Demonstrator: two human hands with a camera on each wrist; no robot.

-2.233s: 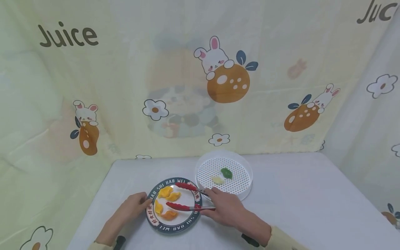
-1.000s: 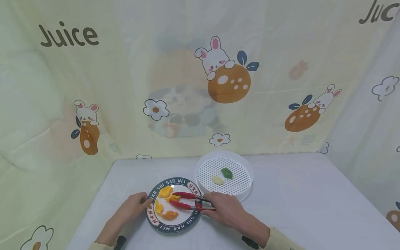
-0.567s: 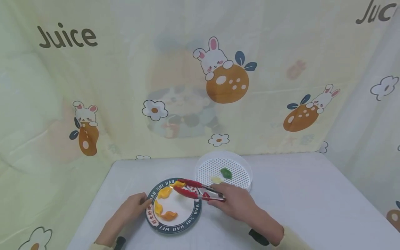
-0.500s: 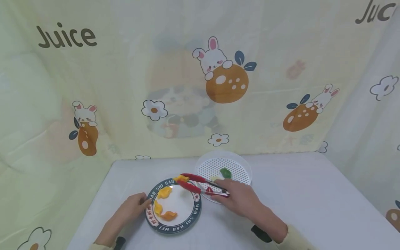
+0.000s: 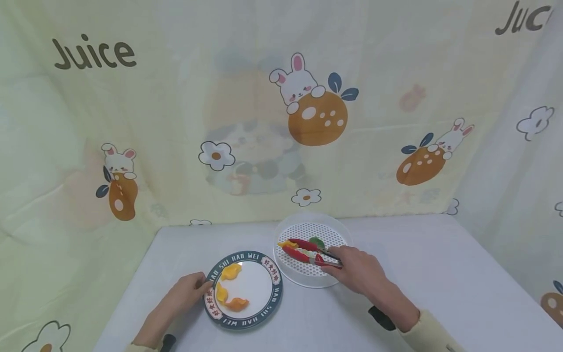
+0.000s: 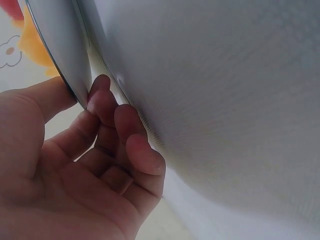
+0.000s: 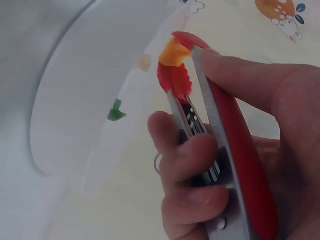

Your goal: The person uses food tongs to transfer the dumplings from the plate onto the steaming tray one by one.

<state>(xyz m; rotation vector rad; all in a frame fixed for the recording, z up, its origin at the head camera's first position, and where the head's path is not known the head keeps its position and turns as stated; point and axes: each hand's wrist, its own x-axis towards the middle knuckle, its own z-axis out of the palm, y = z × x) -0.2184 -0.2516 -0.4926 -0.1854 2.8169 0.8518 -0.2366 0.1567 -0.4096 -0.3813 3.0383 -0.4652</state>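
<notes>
My left hand (image 5: 188,291) pinches the left rim of a round plate (image 5: 275,298) with a dark patterned border; in the left wrist view its edge sits between thumb and fingers. Two yellow dumplings (image 5: 230,271) and an orange dumpling (image 5: 236,304) lie on the plate's left half. My right hand (image 5: 358,269) grips red-tipped metal tongs (image 7: 240,160), whose tips hold another yellow dumpling (image 7: 175,52). In the head view the tongs overlap the white perforated steamer tray (image 5: 299,280). A green dumpling (image 7: 117,112) and a pale dumpling (image 7: 145,62) lie in that tray.
The tray stands behind and to the right of the plate, close to its rim, on a white table (image 5: 396,293). A printed curtain (image 5: 246,98) hangs along the table's back edge and continues down both sides.
The tongs closed on one yellow dumpling, lifted it off the plate and carried it right and back over the tray. The left hand stayed at the plate's rim.
</notes>
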